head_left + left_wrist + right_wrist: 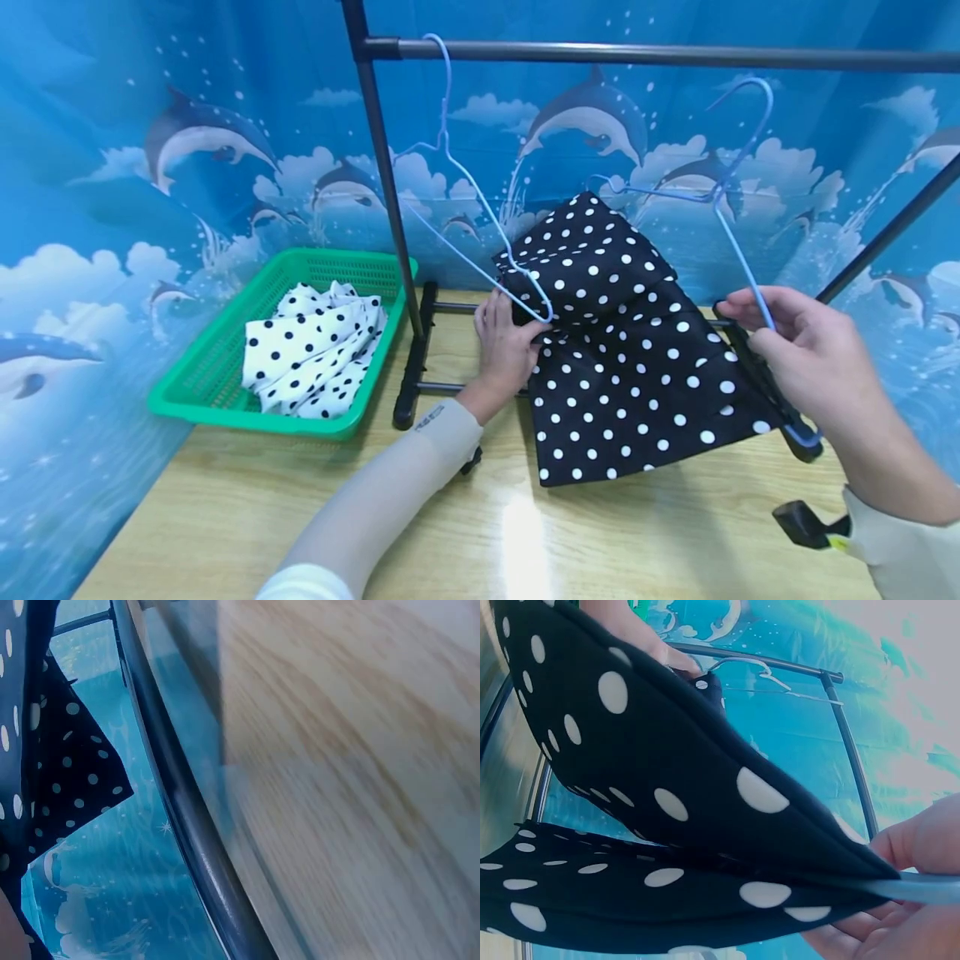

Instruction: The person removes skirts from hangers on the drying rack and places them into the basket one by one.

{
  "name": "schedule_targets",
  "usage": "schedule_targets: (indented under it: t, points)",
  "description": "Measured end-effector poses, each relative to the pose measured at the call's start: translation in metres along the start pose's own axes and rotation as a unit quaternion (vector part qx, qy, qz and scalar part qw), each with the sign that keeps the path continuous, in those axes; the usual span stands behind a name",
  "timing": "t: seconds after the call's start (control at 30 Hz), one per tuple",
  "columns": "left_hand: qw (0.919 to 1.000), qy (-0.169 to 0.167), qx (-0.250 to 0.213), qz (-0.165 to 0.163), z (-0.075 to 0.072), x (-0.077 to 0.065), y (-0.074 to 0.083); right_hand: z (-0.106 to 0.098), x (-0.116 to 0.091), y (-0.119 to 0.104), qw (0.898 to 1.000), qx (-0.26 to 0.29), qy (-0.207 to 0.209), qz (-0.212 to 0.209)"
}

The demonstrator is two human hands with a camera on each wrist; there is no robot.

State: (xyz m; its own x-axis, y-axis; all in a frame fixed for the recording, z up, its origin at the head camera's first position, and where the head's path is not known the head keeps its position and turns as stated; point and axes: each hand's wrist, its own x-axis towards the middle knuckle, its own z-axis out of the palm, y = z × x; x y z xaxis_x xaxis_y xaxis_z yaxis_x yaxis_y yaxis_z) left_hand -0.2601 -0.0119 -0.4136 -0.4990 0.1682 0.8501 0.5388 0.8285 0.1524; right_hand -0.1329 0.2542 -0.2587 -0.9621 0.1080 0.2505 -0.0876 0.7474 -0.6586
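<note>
A black cloth with white polka dots [622,358] hangs in folds below the rail. My left hand [504,342] grips its left edge, thumb near the lower corner of a light blue hanger [480,187] hooked on the rail. My right hand [813,354] holds a second light blue hanger [738,242] by its right side, the hook standing up off the rail. In the right wrist view this hanger [922,889] passes from the fingers [922,844] into the fold of the cloth [652,742]. The left wrist view shows cloth [67,765] at its left side.
A black garment rack has its top rail [600,52] across the view and a left post [386,175]. Left of it, a green basket [168,392] holds a white cloth with black dots [315,350]. The wooden table [420,517] lies beneath; a dolphin-print curtain [300,100] hangs behind.
</note>
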Motion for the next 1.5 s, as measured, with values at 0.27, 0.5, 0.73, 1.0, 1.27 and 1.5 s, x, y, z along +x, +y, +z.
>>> schedule_targets:
  t: [0.27,0.5,0.73,1.0,1.27,1.5]
  points:
    - [0.9946,0.047,-0.065,-0.065,0.000,0.006,-0.002,0.000,0.002,0.002,1.000,0.000,0.002,0.002]
    - [0.9950,-0.026,-0.074,-0.061,0.000,0.009,-0.006,0.001,0.000,0.001,1.000,-0.003,-0.002,0.003]
    - [0.9931,-0.014,-0.018,0.115,0.000,0.009,-0.011,0.000,0.001,0.006,1.000,-0.001,-0.013,-0.001]
    - [0.9742,-0.063,-0.058,0.209,-0.001,0.003,-0.013,0.001,-0.001,0.005,0.999,-0.001,-0.032,-0.001]
    - [0.9699,-0.080,-0.043,0.226,-0.005,-0.002,-0.013,0.002,-0.002,0.004,0.998,-0.011,-0.056,-0.019]
    - [0.9714,-0.119,-0.105,0.177,-0.006,-0.004,-0.011,0.002,-0.001,0.004,0.998,-0.020,-0.057,-0.025]
